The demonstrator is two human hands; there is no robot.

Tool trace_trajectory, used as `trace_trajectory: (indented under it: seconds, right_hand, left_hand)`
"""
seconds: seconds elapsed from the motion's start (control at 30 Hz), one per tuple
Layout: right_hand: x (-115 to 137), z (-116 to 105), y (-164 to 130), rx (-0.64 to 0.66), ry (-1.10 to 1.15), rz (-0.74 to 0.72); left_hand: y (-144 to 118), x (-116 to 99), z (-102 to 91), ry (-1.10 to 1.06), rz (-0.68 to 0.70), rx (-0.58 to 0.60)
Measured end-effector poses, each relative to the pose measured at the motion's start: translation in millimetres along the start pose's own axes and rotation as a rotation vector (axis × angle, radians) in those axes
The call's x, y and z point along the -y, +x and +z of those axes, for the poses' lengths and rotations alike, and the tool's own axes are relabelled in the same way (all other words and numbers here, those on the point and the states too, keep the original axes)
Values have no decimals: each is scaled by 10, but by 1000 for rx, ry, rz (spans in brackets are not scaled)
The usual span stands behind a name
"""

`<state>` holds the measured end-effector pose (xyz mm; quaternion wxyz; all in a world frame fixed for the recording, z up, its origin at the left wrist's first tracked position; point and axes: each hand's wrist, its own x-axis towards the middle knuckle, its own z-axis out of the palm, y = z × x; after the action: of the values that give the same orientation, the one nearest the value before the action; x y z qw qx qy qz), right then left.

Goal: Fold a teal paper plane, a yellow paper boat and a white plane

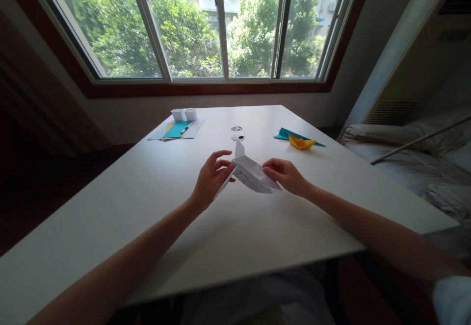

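While both my hands pinch folded white paper (pixel 252 174) above table (pixel 147 207): left hand (pixel 211 178) grips left edge, right hand (pixel 285 175) right edge; yellow paper boat (pixel 301 142) beyond, holds nothing visible.

Both my arms are stretched forward, bare forearms converging toward the middle. My left hand (pixel 211 178) is palm inward, fingers (pixel 221 156) curled, thumb and fingertips pinched together. My right hand (pixel 285 174) is knuckles up, fingers bent and closed in a pinch, pointing toward the left one. Hands are near each other, not touching. White sleeve edge on my right upper arm.
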<state>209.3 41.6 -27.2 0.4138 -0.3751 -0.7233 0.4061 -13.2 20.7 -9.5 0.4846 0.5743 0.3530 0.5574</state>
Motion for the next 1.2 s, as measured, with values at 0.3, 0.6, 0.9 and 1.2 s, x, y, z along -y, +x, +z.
trace_trajectory:
  seconds: [0.3,0.6,0.9,1.2]
  right_hand:
    - [46,14,-1,-5,85,53]
    - [68,-8,-25,87,171,111]
    - [72,-103,-55,-85,-47,-191]
    - [35,-114,-66,-162,-115,-297]
  left_hand:
    - [-3,-14,12,131,22,-23]
    - [9,-5,-3,15,-88,-44]
    - [99,130,-103,-149,-277,-288]
    - [114,128,-74,-209,-300,-364]
